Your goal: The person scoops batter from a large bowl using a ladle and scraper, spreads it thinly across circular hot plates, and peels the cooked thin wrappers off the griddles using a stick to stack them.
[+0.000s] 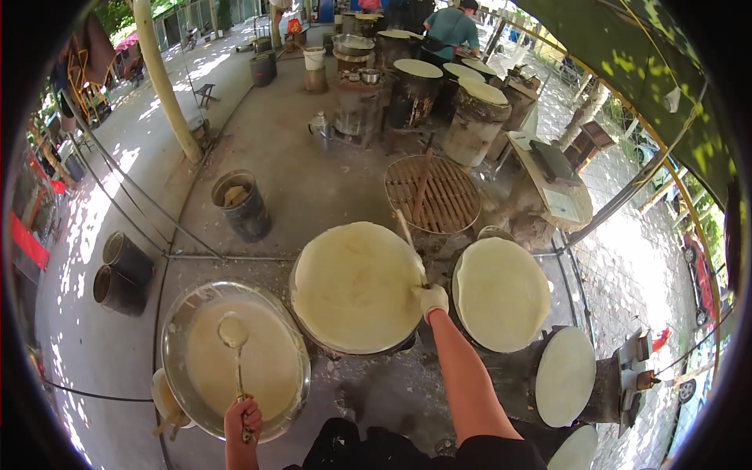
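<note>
Ladle handle [239, 368] partly hidden (left grip [243, 418]).

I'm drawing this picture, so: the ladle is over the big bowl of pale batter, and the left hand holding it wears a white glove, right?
Not quite: in the head view, the left hand holding the ladle over the big bowl of pale batter is bare. The white glove is on the right hand.
</note>
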Available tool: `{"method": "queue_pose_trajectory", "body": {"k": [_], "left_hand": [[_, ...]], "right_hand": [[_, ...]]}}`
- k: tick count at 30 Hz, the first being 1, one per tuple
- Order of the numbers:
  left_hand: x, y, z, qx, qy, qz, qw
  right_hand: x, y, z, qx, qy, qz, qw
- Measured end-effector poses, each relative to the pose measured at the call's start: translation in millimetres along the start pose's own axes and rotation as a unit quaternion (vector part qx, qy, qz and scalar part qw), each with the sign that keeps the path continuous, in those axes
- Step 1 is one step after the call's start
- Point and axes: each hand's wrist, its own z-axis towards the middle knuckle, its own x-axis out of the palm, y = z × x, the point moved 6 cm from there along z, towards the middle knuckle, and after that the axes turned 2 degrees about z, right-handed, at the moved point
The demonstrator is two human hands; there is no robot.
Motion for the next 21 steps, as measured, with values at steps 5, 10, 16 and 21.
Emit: {"method": "queue_pose_trajectory", "body": {"k": [5, 10, 16, 21], "left_hand": [[-12, -23, 7, 0.031, -0.022, -0.059, 0.998], [26, -21, 3, 0.067, -0.017, -0.036, 0.997], [72, 23, 5, 0.051, 0.027, -0.009, 0.998], [91, 72, 29, 0.01, 0.093, 0.023, 0.995]], "right_hand": [[-4, 45, -6, -0.082, -0.063, 0.06, 0.993], [-52, 95, -50, -0.093, 0.003, 0.368, 0.925], [-182, -13, -36, -0.029, -0.066, 0.594, 0.801], [-279, -202, 4, 0.063, -0.236, 0.501, 0.83]]}}
